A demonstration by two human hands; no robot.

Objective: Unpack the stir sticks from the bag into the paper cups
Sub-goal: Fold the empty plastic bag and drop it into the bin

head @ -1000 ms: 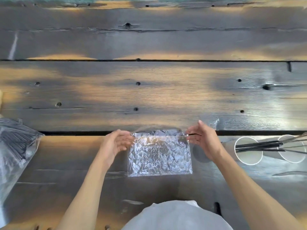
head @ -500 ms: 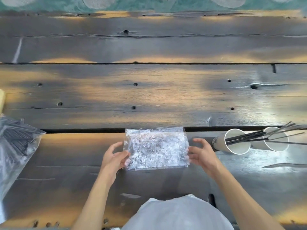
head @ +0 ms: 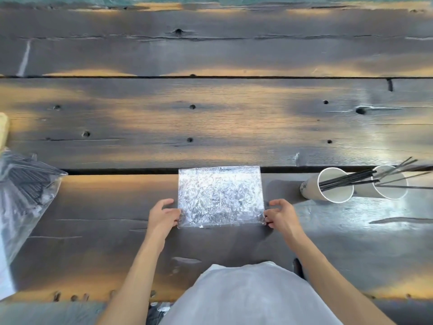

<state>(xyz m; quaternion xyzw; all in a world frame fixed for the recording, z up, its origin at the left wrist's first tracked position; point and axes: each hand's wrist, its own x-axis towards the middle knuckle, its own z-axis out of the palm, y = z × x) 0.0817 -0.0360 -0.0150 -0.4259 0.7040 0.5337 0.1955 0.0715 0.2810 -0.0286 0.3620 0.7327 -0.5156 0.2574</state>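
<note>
Both hands, left hand (head: 164,214) and right hand (head: 281,215), have lowered the empty crinkled clear plastic bag (head: 220,195) flat onto the table (head: 210,123), pinching its near corners; unpacking looks finished.

Both forearms reach forward, bare. Left hand (head: 164,215) and right hand (head: 280,214) sit level and apart, palms facing inward, fingers curled, fingertips pinching the near corners of the flat clear bag (head: 220,195).

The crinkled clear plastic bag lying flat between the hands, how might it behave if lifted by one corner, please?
The crinkled clear plastic bag looks empty and thin, so probably very light and floppy, drooping from a corner. Its glossy film may be slippery, though the left hand and right hand pinch its near corners.
</note>
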